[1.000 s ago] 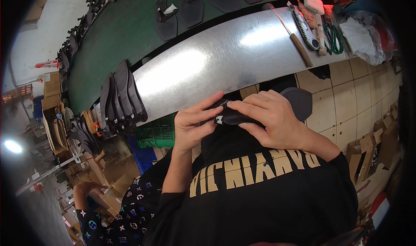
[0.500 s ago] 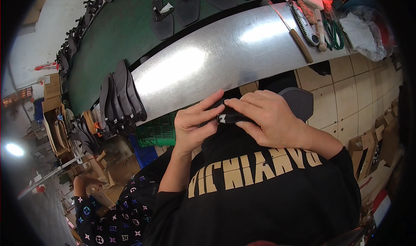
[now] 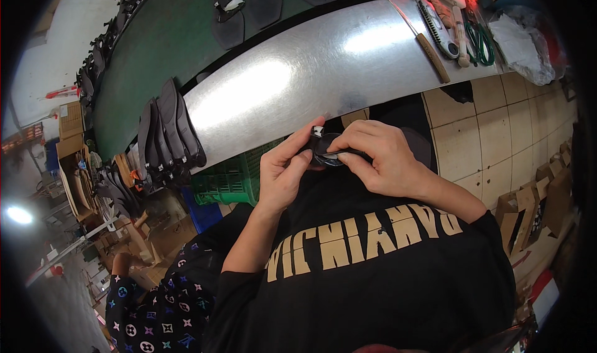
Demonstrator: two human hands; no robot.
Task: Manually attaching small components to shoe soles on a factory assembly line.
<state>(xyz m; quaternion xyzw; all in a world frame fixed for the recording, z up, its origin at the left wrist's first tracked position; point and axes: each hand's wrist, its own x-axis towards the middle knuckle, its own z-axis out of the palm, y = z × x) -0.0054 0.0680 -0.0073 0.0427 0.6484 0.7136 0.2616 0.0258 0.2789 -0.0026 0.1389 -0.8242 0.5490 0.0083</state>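
Note:
Both hands work close together in front of my chest, just off the near edge of the metal worktop. Between them is a black sandal with a small white bit on its strap end. My left hand grips the strap from the left, thumb bent against it and fingers stretched along its far side. Thumb and fingers of my right hand pinch the strap's edge from the right. A dark sole shows partly behind the right wrist; whether it belongs to the same sandal is hidden.
The shiny metal worktop borders a green belt carrying dark soles. Several black soles stand stacked at its left end. A wooden-handled tool, brush and clear plastic bag lie right. Below is a green crate.
The sandal has turned in my hands, its white bit now higher. My right fingers have shifted to another part of the strap. Pieces on the belt have moved slightly left.

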